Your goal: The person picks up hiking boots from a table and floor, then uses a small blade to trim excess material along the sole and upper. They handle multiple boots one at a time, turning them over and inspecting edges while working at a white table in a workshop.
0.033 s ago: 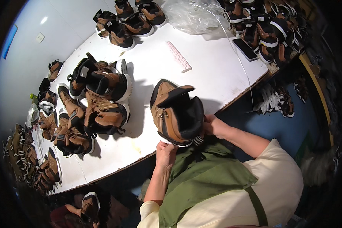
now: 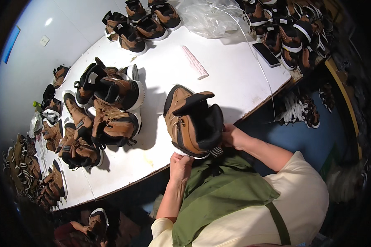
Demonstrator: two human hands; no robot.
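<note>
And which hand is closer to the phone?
Right. In the picture, the right hand is below and left of the phone; the left hand is farther down and left.

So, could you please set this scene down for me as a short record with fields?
Left hand: the person's left hand grips the white sole near the heel
Right hand: the person's right hand is against the heel's right side, fingertips hidden
Shoe in hand: brown-and-black shoe, opening up, toe pointing away from the person
Surface: white table
Left on table: cluster of similar shoes
Beyond the shoe: red-and-white strip, clear plastic bag
Far right: dark phone
</note>
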